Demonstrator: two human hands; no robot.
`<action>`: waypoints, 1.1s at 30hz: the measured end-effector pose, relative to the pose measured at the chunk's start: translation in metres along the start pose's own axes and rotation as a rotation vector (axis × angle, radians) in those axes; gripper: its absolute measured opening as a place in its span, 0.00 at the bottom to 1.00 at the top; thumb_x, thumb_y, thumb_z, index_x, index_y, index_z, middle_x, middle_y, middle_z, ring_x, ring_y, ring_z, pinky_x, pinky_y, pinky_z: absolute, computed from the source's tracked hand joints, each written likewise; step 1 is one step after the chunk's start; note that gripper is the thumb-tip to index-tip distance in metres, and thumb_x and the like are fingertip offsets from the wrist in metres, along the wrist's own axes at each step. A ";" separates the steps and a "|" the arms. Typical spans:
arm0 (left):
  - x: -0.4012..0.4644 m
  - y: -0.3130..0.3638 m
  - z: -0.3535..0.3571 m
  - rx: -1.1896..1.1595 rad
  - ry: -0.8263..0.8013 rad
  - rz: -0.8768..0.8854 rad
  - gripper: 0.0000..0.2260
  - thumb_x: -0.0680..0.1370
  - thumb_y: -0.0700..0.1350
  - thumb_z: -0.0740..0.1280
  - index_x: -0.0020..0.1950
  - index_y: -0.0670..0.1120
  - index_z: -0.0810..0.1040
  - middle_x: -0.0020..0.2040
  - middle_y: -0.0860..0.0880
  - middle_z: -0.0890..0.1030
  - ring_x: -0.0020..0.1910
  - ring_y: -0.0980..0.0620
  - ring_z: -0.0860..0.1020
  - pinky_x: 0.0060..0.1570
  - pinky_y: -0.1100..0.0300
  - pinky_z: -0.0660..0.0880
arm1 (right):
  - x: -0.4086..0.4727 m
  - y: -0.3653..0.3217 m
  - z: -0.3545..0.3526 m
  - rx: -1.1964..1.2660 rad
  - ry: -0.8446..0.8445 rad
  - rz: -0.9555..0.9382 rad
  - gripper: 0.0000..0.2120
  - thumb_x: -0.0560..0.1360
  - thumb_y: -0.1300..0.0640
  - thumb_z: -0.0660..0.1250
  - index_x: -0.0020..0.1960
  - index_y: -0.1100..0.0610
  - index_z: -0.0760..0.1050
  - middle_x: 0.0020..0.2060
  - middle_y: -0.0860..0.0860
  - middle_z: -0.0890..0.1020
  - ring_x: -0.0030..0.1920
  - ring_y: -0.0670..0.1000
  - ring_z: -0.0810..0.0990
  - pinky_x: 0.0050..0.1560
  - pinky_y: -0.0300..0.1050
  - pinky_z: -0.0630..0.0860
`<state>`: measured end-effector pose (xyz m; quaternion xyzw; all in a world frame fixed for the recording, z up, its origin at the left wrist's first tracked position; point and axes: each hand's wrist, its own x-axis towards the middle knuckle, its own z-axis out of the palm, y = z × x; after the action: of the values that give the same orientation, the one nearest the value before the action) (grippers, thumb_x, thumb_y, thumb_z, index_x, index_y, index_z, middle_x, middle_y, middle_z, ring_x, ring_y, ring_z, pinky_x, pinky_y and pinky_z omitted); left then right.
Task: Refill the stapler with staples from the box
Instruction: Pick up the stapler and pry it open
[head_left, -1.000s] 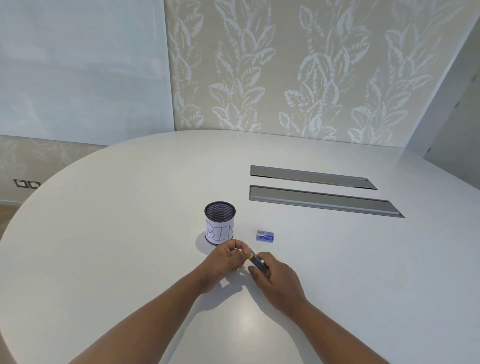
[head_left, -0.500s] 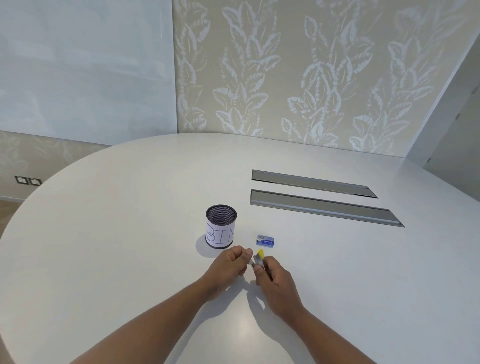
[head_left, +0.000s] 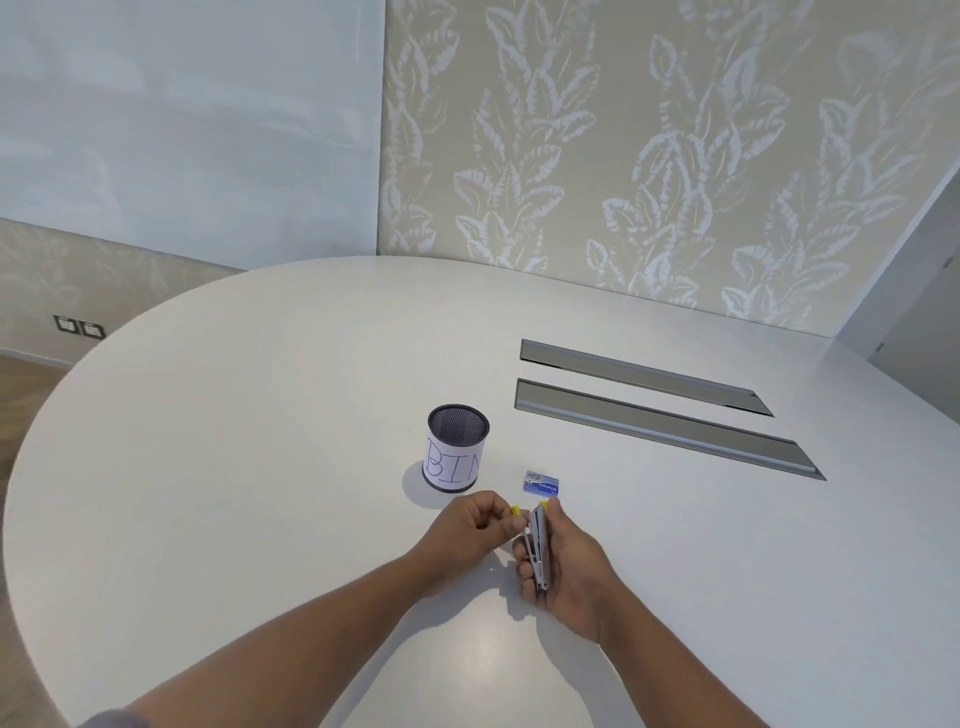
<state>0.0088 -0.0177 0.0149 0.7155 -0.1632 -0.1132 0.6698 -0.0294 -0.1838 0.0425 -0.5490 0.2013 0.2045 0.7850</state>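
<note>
A small silver stapler (head_left: 538, 545) with yellow ends is held upright on its side in my right hand (head_left: 569, 571), just above the white table (head_left: 260, 467). My left hand (head_left: 475, 527) pinches the yellow tip of a part pulled out of the stapler's front end. The small blue staple box (head_left: 541, 483) lies closed on the table just beyond both hands, apart from them.
A black mesh cup (head_left: 457, 448) with a paper label reading "BIN" stands left of the staple box. Two long grey cable slots (head_left: 660, 415) run across the table further back to the right. The table's curved edge is at the left.
The stapler has turned from lying low between the hands to standing up in my right hand. My left hand has drawn the yellow-tipped part away from its front.
</note>
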 end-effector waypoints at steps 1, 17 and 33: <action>0.000 -0.001 0.000 -0.001 -0.008 0.004 0.10 0.78 0.49 0.72 0.41 0.47 0.77 0.31 0.50 0.73 0.29 0.56 0.67 0.31 0.69 0.66 | 0.000 -0.001 -0.002 0.023 -0.021 0.015 0.24 0.81 0.35 0.57 0.52 0.54 0.79 0.35 0.54 0.78 0.29 0.51 0.73 0.30 0.41 0.71; 0.000 -0.007 -0.010 -0.099 0.027 -0.024 0.05 0.70 0.40 0.78 0.44 0.47 0.87 0.44 0.43 0.88 0.43 0.51 0.85 0.52 0.54 0.82 | 0.003 -0.002 -0.003 -0.098 -0.082 0.073 0.25 0.73 0.36 0.68 0.43 0.59 0.84 0.33 0.56 0.78 0.29 0.51 0.73 0.30 0.41 0.74; -0.002 -0.002 -0.008 -0.164 0.010 -0.027 0.05 0.72 0.37 0.77 0.47 0.44 0.88 0.45 0.43 0.88 0.44 0.52 0.85 0.47 0.62 0.80 | 0.003 0.006 -0.006 -0.013 -0.083 0.050 0.29 0.78 0.36 0.63 0.47 0.61 0.86 0.35 0.58 0.79 0.30 0.51 0.76 0.32 0.42 0.77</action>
<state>0.0102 -0.0095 0.0136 0.6610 -0.1406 -0.1316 0.7252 -0.0308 -0.1871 0.0348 -0.5399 0.1810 0.2481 0.7837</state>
